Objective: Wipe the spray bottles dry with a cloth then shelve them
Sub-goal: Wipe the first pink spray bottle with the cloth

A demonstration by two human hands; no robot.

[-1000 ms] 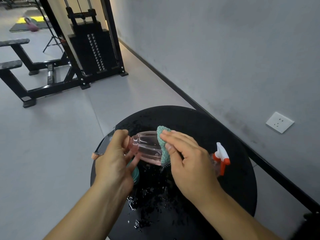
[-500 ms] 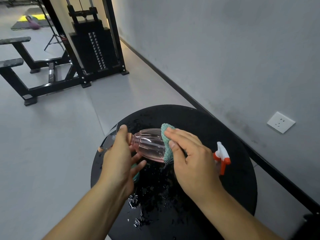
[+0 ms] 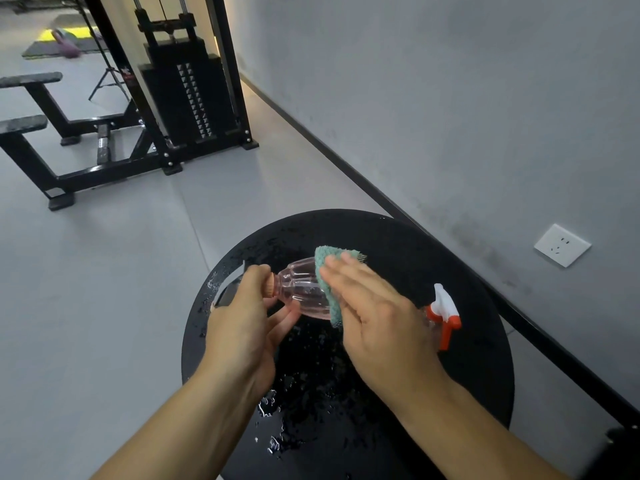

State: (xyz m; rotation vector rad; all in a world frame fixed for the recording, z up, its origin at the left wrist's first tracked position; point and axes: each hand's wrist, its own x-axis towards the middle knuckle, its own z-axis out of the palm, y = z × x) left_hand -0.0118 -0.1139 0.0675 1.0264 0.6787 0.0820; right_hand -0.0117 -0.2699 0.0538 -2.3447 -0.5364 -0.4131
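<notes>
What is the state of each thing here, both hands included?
Pink spray bottle: held sideways over table.
Teal cloth: pressed against that bottle.
Left hand: grips its neck.
Right hand: flat, pressing the cloth.
Second spray bottle: partly hidden behind right hand.
Round black table: wet.

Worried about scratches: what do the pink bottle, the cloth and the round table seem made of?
The pink bottle looks like glossy tinted plastic: see-through, with moulded ribs. The cloth is teal with a nubby pile, probably microfibre. The table has a smooth black top where water beads; metal or coated wood, unclear.
</notes>
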